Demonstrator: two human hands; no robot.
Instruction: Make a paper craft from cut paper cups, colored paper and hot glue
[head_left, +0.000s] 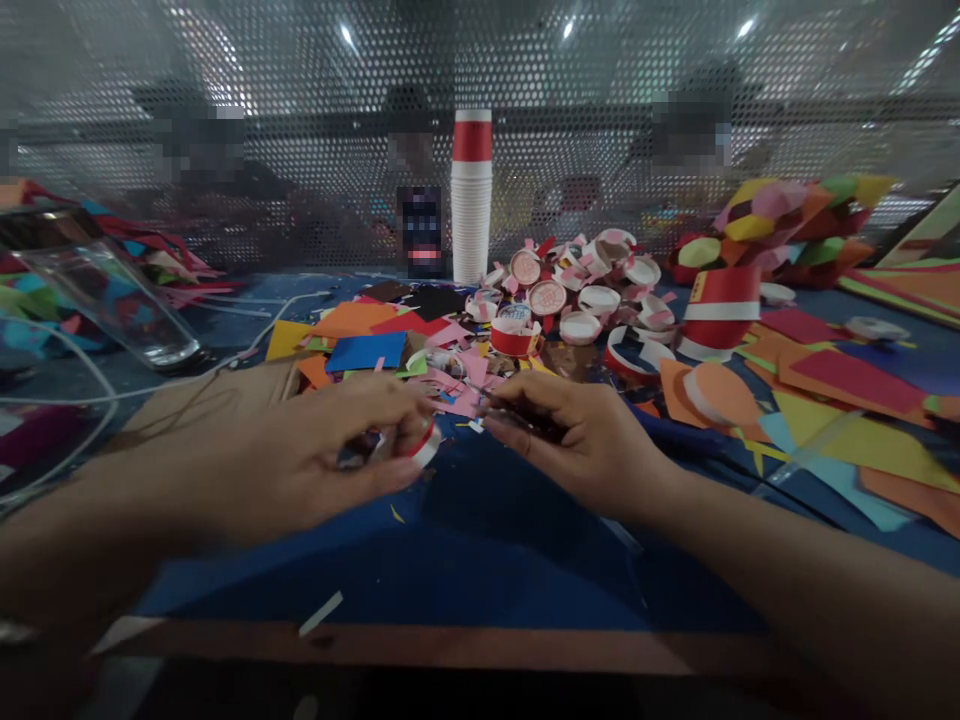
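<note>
The hands are working apart over the near part of the counter [495,570], with an open gap between them. The left hand [356,435] is gripping a red-and-white cup piece [427,447], fingers above and thumb below. The right hand [574,430] is pinching a slim dark tool [496,408] between thumb and fingers; its exact type is not showing clearly.

Key relation: the cup piece is lying to the left of the tool tip and slightly nearer the person, without touching it. The tool's long axis is pointing leftward and slightly away from the person. The visible band of the cup piece is slanting from lower left to upper right. The left hand is enclosing the cup piece; the right hand is standing across the gap.

Surroundings: paper scraps [465,378] are lying just beyond the gap. A pile of cup bases [546,298] is occupying the area behind the right hand. A cup stack [471,225] is standing upright farther back, and a red cup [724,295] is sitting to the right of the pile.
</note>
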